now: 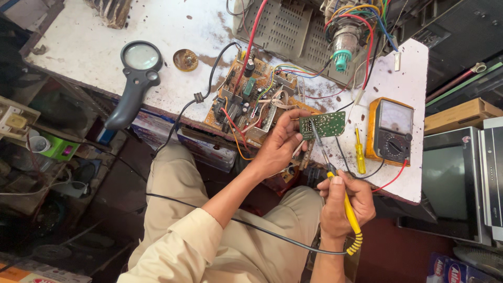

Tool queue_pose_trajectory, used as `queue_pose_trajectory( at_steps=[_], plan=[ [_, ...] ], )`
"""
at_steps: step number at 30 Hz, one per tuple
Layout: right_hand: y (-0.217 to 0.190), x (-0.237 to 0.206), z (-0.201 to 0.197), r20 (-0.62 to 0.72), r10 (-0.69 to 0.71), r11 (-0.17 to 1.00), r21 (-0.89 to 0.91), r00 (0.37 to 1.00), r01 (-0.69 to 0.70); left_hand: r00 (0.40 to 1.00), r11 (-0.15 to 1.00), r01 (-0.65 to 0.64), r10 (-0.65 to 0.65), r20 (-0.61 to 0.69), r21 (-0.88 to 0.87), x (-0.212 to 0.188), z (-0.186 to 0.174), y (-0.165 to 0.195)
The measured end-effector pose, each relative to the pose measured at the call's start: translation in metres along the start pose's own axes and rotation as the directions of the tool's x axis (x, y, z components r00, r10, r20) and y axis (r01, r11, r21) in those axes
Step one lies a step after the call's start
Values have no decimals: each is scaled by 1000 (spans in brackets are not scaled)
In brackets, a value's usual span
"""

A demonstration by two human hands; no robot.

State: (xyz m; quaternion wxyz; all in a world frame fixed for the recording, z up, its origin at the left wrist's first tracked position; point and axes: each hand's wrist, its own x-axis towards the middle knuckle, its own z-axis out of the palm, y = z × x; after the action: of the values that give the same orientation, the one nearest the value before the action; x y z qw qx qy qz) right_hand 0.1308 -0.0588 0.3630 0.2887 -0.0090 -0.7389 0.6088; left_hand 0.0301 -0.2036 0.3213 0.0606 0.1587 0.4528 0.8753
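Observation:
My left hand holds a small green circuit board by its left edge, above the table's front edge. My right hand grips a soldering iron with a yellow handle; its metal tip touches the small green board. A black cable runs from the iron's coiled yellow end across my lap. Just behind my left hand lies a larger brown circuit board crowded with components and coloured wires.
A yellow analog multimeter and a small yellow screwdriver lie on the white table at right. A black magnifying glass and a round brass tin sit at left. A grey chassis with a picture-tube neck stands behind.

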Motion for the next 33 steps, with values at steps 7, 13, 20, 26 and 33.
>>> queue_pose_trajectory(
  at_steps=[7,13,20,26,33],
  plan=[
    [-1,0,1,-17,-12,1000,12,1000,12,1000,1000,5,-5,-2,16,-1,-2,-1],
    [-2,0,3,-22,3,1000,5,1000,-3,1000,1000,-1,1,-9,8,0,0,-2],
    [-4,0,3,-18,-9,1000,-24,1000,8,1000,999,-5,6,-6,32,-1,0,-1],
    [-3,1,4,-21,-11,999,-36,1000,10,1000,1000,-3,3,-3,16,0,1,2],
    [-5,-1,1,9,-70,990,-122,998,71,1000,1000,15,-15,-14,6,0,1,4]
  ],
)
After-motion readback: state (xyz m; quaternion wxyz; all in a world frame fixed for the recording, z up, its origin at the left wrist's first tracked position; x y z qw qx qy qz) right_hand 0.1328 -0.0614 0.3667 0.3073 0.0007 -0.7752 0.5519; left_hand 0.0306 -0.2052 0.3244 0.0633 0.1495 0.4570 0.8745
